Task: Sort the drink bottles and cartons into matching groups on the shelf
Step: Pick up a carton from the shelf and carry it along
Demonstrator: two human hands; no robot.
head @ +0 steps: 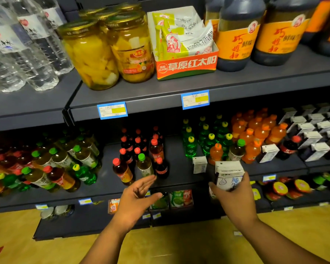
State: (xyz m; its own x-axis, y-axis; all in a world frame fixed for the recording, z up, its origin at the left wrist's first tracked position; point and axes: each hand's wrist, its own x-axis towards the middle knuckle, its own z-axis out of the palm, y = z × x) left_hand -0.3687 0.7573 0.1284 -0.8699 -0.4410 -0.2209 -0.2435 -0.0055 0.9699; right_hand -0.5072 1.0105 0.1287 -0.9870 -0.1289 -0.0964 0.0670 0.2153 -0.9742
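My right hand [234, 197] grips a white milk carton [229, 173] in front of the middle shelf [179, 180]. Another small white carton [199, 164] stands just left of it on the shelf. My left hand [136, 195] is open, fingers straight, just below a green-capped tea bottle [144, 164] and a red-capped bottle [122, 171]. Green soda bottles [208, 138] and orange soda bottles [255, 128] stand grouped to the right. Several white cartons [316, 130] fill the far right. Mixed bottles [46, 164] crowd the left.
The upper shelf holds water bottles [23, 44], jars of yellow fruit [91, 54], a red box of sachets [185, 44] and dark sauce jugs [236, 35]. A lower shelf carries packets [179, 199] and tins [286, 187]. The floor [179, 244] is yellow wood.
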